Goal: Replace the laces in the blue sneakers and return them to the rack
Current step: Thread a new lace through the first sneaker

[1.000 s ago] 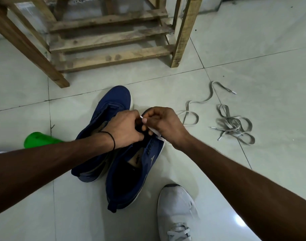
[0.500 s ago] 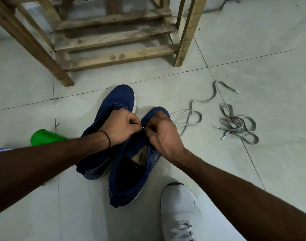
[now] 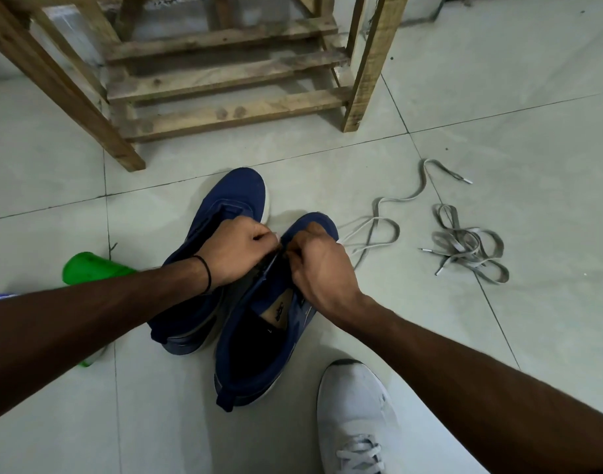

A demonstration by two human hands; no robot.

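The 2 blue sneakers lie side by side on the floor [image 3: 498, 97] in front of the rack [image 3: 225, 114], toes toward it. The far sneaker [image 3: 238, 193] is on the left and the near sneaker [image 3: 259, 364] on the right, their sides touching.

Both hands meet over the near sneaker's eyelet area. The left hand [image 3: 240, 254] has its fingers curled tight at the eyelet edge and appears to grip it. The right hand [image 3: 322, 271] pinches a lace [image 3: 382, 224] whose slack trails off to the right across the tile. The fingers hide the lace tip and the eyelet, so I cannot tell whether the tip is through.

Likely troubles, as I judge them:

1. The tip misses or frays at the hole, because the fingers cover it and the work goes by feel.
2. The slack crosses over itself on the floor, so a hard pull could cinch that loop into a knot. It could also draw 1 end too short.
3. The lace pile [image 3: 464, 244] lies near the slack, and a dragged lace could snag it.
4. Only the hands steady the near sneaker, so a sharp tug could tip it onto the far sneaker.
5. The white shoe [image 3: 355, 405] sits just beside the heel, and a shifted foot could knock the sneaker.

No lace shows on the far sneaker, so much of the task remains.
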